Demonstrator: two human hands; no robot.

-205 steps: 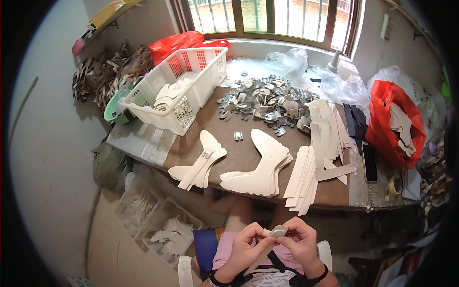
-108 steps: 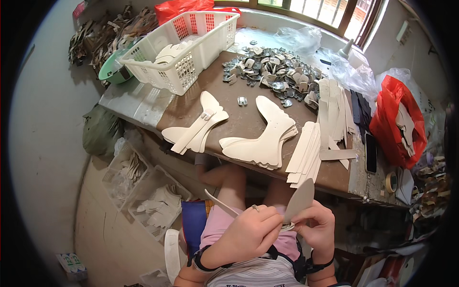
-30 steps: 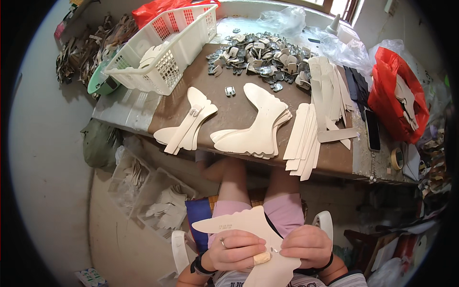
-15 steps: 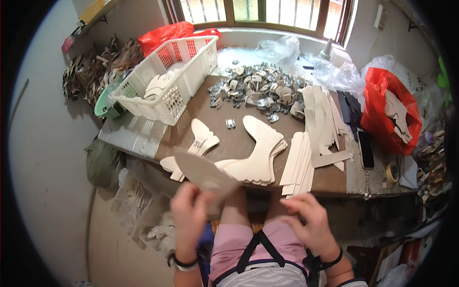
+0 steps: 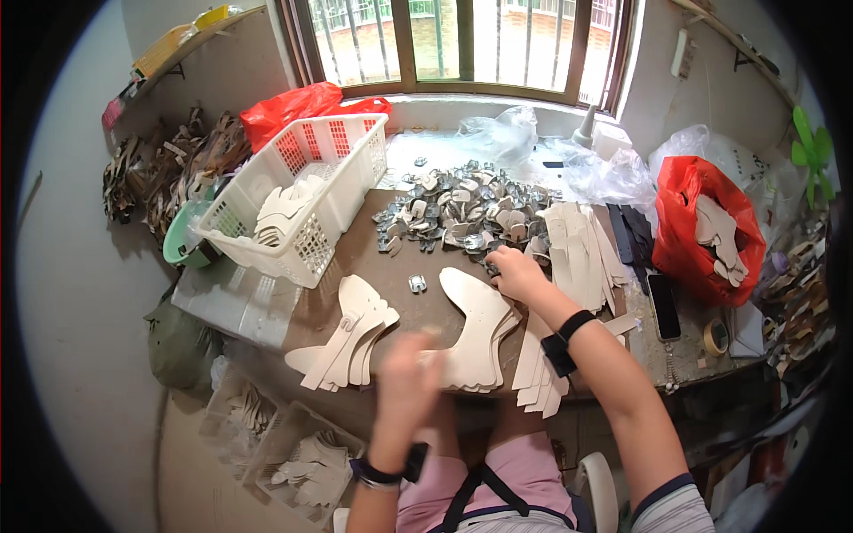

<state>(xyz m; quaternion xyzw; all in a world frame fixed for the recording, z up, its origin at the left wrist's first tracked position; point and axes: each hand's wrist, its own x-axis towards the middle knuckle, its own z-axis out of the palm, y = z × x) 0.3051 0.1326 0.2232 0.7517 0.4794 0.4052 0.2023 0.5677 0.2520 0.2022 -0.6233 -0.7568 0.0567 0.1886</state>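
My left hand (image 5: 409, 377), smeared by motion, is over the near left end of a stack of cream boot-shaped cut pieces (image 5: 475, 342); its fingers cannot be made out. My right hand (image 5: 518, 275) reaches past that stack, fingertips pinched on a small metal buckle (image 5: 490, 266) at the near edge of a heap of metal buckles (image 5: 466, 209). One loose buckle (image 5: 417, 283) lies apart on the brown table. To the left is a fanned stack of cream pieces (image 5: 362, 342), topped by a strip with a buckle on it. Long cream strips (image 5: 538, 377) lie right of the boot-shaped stack.
A white plastic basket (image 5: 306, 244) with cream pieces stands at the left, a green bowl (image 5: 187, 235) beside it. At the right are more strips (image 5: 573, 249), a phone (image 5: 662, 306), a tape roll (image 5: 716, 338) and a red bag (image 5: 755, 226). Bins of pieces (image 5: 311, 471) stand below left.
My right hand has moved from near my lap forward to the buckle heap. The cream piece my left hand held up is no longer seen there; that hand has shifted right. The view has tilted up.
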